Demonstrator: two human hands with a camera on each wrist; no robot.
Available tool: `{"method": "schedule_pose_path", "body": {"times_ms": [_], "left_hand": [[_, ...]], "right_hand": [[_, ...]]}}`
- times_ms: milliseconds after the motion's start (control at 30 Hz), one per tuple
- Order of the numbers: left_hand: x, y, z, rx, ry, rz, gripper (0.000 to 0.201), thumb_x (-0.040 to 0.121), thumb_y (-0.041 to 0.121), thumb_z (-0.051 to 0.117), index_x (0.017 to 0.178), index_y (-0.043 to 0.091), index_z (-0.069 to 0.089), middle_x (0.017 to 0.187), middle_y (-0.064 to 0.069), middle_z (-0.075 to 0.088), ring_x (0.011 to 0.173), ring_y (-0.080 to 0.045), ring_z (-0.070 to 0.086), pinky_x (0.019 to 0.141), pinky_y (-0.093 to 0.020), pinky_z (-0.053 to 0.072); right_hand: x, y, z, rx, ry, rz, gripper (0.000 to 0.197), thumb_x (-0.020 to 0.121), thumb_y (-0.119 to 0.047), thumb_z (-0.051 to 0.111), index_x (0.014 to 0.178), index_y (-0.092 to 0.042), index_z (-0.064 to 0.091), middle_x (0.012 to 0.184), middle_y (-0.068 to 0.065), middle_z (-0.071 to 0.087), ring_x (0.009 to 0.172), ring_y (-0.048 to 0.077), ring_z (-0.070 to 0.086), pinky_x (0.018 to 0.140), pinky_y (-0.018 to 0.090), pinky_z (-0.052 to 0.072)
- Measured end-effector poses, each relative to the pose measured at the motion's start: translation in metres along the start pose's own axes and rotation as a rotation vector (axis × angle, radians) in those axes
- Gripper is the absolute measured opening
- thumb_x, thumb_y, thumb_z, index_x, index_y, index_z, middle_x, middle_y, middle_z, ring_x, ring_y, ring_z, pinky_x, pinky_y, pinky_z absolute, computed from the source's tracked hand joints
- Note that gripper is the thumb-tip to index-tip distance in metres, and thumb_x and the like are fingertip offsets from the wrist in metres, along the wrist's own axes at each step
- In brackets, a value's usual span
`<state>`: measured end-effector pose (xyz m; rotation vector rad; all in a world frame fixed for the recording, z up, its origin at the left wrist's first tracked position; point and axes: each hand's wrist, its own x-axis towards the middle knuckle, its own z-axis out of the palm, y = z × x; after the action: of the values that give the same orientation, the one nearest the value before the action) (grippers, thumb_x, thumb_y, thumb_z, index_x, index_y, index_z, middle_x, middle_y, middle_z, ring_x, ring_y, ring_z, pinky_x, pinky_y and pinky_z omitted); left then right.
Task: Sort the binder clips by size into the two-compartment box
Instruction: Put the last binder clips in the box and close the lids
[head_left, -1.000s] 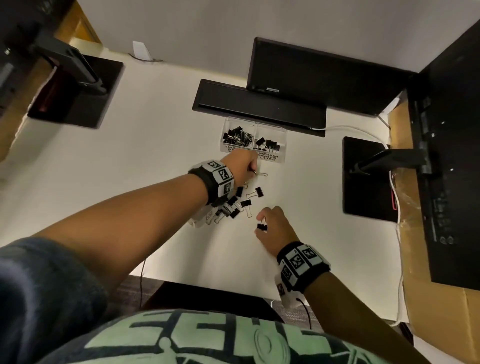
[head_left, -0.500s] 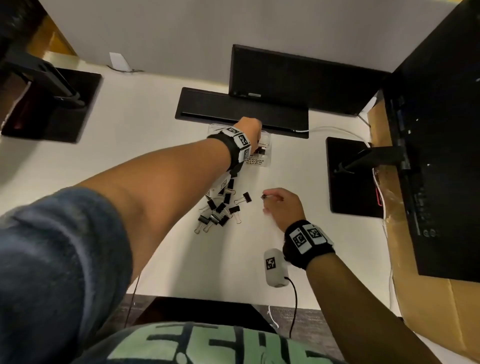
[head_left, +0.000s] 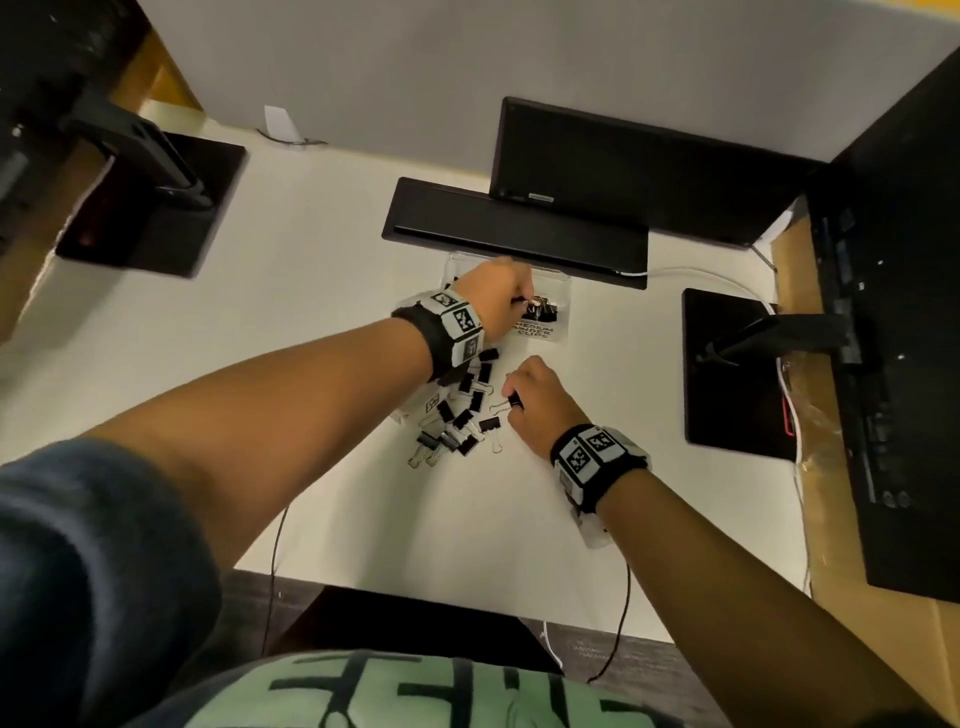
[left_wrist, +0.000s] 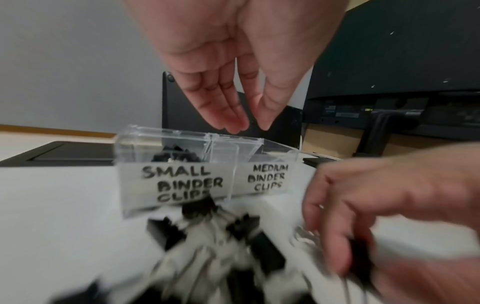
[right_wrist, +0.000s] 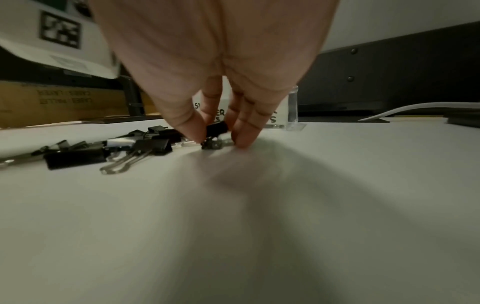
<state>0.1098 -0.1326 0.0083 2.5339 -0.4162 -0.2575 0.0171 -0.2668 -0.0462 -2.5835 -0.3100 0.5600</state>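
White bench (head_left: 322, 332) fills the scene, set against a grey wall, with black monitor stands at its left and right edges and a dark monitor (head_left: 644, 171) at the back. A flat black keyboard-like slab (head_left: 519, 228) lies in front of that monitor. A brown cardboard box (head_left: 883, 649) sits along the right side under another dark screen.

Just in front of the slab stands the clear two-compartment box (left_wrist: 182, 164). Its left compartment is labelled SMALL BINDER CLIPS and holds black clips; its right compartment is labelled MEDIUM BINDER CLIPS and, in the head view, also holds a few black clips (head_left: 540, 310).

The left hand (head_left: 493, 306) hangs over the box, about above the divider between the compartments. In the left wrist view its fingers (left_wrist: 223, 111) point down, straight and relaxed, thumb close to them, with nothing seen between them.

On the bench, just nearer than the box, a loose pile of clips (head_left: 457, 415) lies scattered, black bodies with silver wire handles, in mixed sizes.

The right hand (head_left: 540, 400) is down at the right edge of that pile. Its thumb and fingers pinch one black clip (right_wrist: 217, 131), which sits on or right at the bench surface; the fingertips (right_wrist: 244, 139) touch the bench. Both wrists wear black bands with square printed markers.
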Motion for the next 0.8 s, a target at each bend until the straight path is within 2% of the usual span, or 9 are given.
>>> {"method": "schedule_pose_path", "body": {"times_ms": [67,167,233,300,433,567,667,800], "left_hand": [[-0.026,-0.01,0.004,-0.014,-0.076,-0.007,0.011,0.088,0.012,0.056,0.096,0.016,0.062,0.099,-0.003,0.061,0.088,-0.019,0.06,0.079,-0.027,0.05],[-0.069,-0.021,0.023,0.06,-0.196,-0.004,0.009,0.087,0.016,0.057,0.095,0.016,0.062,0.098,0.002,0.058,0.087,-0.014,0.055,0.076,-0.024,0.046],[-0.089,-0.025,0.039,0.076,-0.254,-0.008,0.011,0.087,0.017,0.057,0.098,0.015,0.062,0.102,-0.001,0.058,0.092,-0.019,0.058,0.079,-0.029,0.049],[-0.099,-0.026,0.054,0.095,-0.296,0.017,0.021,0.087,0.014,0.058,0.108,0.012,0.06,0.109,-0.008,0.057,0.1,-0.025,0.057,0.082,-0.032,0.05],[-0.104,-0.022,0.068,0.179,-0.316,0.102,0.041,0.089,0.004,0.05,0.13,0.012,0.051,0.117,-0.013,0.052,0.108,-0.029,0.052,0.084,-0.043,0.051],[-0.104,-0.025,0.072,0.29,-0.358,0.13,0.041,0.089,0.002,0.05,0.128,0.013,0.052,0.118,-0.011,0.049,0.113,-0.031,0.05,0.084,-0.042,0.052],[-0.103,-0.024,0.071,0.29,-0.363,0.122,0.037,0.09,0.001,0.05,0.126,0.01,0.053,0.12,-0.011,0.048,0.113,-0.03,0.05,0.083,-0.04,0.051],[-0.101,-0.02,0.069,0.245,-0.314,0.121,0.034,0.092,0.003,0.048,0.126,0.003,0.047,0.124,-0.014,0.049,0.113,-0.029,0.05,0.088,-0.039,0.046]], "right_hand": [[0.0,0.001,0.002,-0.052,-0.029,-0.044,0.027,0.083,0.002,0.048,0.106,-0.008,0.057,0.12,0.004,0.048,0.109,0.023,0.042,0.087,0.031,0.043],[-0.001,0.001,0.006,-0.081,-0.025,-0.06,0.03,0.082,0.007,0.046,0.106,-0.007,0.057,0.118,0.007,0.05,0.108,0.028,0.042,0.083,0.031,0.04],[-0.002,0.001,0.009,-0.097,-0.01,-0.057,0.03,0.082,0.009,0.046,0.104,-0.006,0.058,0.115,0.01,0.051,0.106,0.03,0.045,0.085,0.034,0.041],[-0.003,0.0,0.009,-0.083,0.0,-0.025,0.027,0.083,0.006,0.048,0.103,-0.006,0.06,0.113,0.011,0.051,0.106,0.031,0.046,0.086,0.034,0.042],[-0.002,-0.002,0.001,-0.06,0.036,0.022,0.018,0.085,-0.009,0.057,0.102,-0.008,0.062,0.111,0.012,0.051,0.103,0.028,0.051,0.084,0.031,0.043],[0.009,-0.007,-0.026,0.042,0.179,0.074,0.017,0.086,-0.017,0.061,0.101,-0.011,0.064,0.11,0.009,0.052,0.092,0.021,0.056,0.09,0.034,0.049],[0.028,-0.009,-0.055,0.044,0.293,0.084,0.014,0.088,-0.019,0.059,0.099,-0.012,0.065,0.113,0.011,0.054,0.096,0.022,0.058,0.093,0.035,0.05],[0.051,-0.014,-0.082,0.027,0.378,0.11,0.02,0.091,-0.02,0.057,0.108,-0.012,0.063,0.119,0.011,0.053,0.099,0.022,0.059,0.094,0.033,0.05]]}}
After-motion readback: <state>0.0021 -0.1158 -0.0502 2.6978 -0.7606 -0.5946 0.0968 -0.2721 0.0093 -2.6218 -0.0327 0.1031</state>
